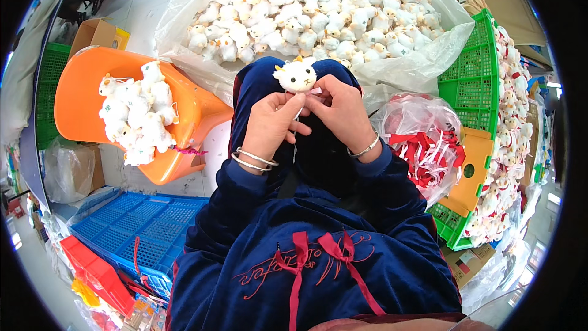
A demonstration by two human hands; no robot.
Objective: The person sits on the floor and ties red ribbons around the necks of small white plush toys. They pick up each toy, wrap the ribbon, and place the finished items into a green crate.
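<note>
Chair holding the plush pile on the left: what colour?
Orange chair, clearest in the head view.

My fingers (288, 107) cover the lower body of the small white plush toy (296, 76), so only its head shows. The big clear bag (429, 55) of toys runs past the top edge; its far toys blur together.

Toy pile (138, 113) on chair (79, 86) left, ribbon bag (422, 144) right.

The 1 head-worn fisheye view looks steeply down (close) onto the lap.
</note>
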